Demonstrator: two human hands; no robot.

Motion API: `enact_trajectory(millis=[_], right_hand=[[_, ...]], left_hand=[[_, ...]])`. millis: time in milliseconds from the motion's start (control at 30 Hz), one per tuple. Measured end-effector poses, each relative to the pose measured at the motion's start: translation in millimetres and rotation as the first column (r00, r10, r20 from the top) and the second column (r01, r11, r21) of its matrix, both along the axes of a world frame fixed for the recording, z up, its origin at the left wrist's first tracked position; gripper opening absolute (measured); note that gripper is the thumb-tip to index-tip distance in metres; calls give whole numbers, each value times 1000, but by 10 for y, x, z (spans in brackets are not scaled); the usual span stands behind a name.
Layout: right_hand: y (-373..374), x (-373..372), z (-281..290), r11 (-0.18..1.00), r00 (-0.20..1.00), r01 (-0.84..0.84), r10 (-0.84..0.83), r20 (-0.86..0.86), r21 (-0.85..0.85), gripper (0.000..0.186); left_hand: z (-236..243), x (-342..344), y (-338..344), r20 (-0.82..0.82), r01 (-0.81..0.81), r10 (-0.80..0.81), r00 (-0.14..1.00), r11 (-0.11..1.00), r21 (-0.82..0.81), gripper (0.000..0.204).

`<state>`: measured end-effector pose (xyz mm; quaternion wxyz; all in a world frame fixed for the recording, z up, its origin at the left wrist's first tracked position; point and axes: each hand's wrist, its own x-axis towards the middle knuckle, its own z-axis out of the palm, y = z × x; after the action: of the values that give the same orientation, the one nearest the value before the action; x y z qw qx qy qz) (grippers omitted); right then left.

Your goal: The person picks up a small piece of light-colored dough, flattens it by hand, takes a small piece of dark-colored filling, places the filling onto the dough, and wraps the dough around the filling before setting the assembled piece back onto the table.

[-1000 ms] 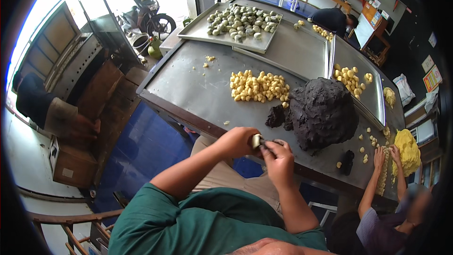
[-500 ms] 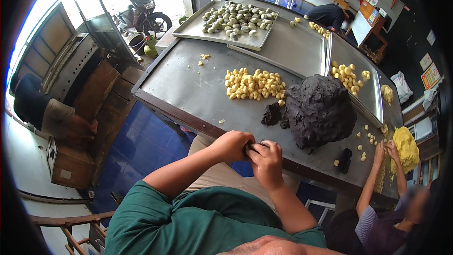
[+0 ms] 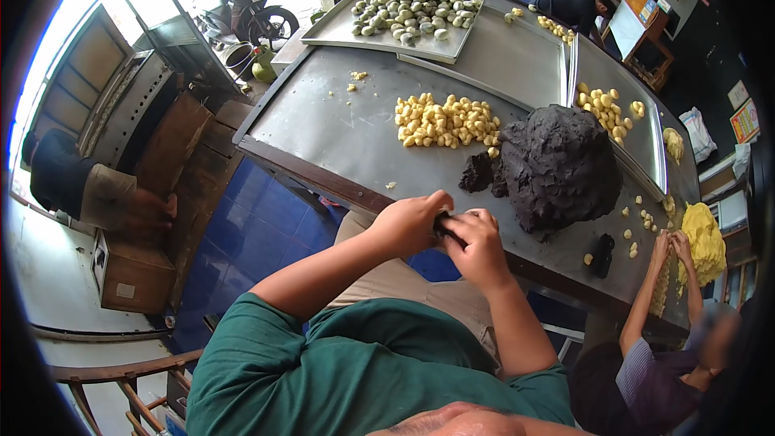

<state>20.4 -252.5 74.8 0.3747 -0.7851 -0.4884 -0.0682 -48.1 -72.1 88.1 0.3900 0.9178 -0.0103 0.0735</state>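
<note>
In front of my body, just off the near table edge, my left hand [image 3: 410, 224] and my right hand [image 3: 478, 249] meet with curled fingers. Between them is a small piece of dark dough [image 3: 442, 228], partly covered by the fingers. Beyond my right hand sits a big mound of dark dough [image 3: 559, 168], with a torn-off lump [image 3: 475, 173] by its left side. A heap of small yellow dough balls [image 3: 446, 121] lies farther back. To the right, a short dark dough roll [image 3: 601, 256] rests on the metal table [image 3: 315, 125].
A tray [image 3: 335, 32] of greenish-grey balls stands at the far side. Another tray [image 3: 638, 141] bears yellow balls. At right, a co-worker's hands [image 3: 672, 244] are beside yellow dough [image 3: 704, 234]. Two other people work at far left and back. A wooden chair [image 3: 129, 371] stands lower left.
The dark dough shows more between my hands, and my left fingers have lifted and opened a little around it. The whole view has shifted slightly.
</note>
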Motion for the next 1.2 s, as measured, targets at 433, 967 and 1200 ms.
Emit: enact_trajectory(millis=[433, 967, 1200], right_hand=[[135, -63, -31, 947, 905, 310, -266, -331, 89, 73], [382, -125, -232, 751, 83, 456, 498, -863, 477, 23], [405, -84, -315, 782, 489, 380, 283, -825, 494, 22]], left_hand=[[-83, 43, -69, 70, -4, 8, 998, 998, -64, 30], [-157, 251, -41, 355, 142, 124, 926, 761, -633, 60], [-132, 310, -98, 222, 59, 139, 965, 708, -703, 70]])
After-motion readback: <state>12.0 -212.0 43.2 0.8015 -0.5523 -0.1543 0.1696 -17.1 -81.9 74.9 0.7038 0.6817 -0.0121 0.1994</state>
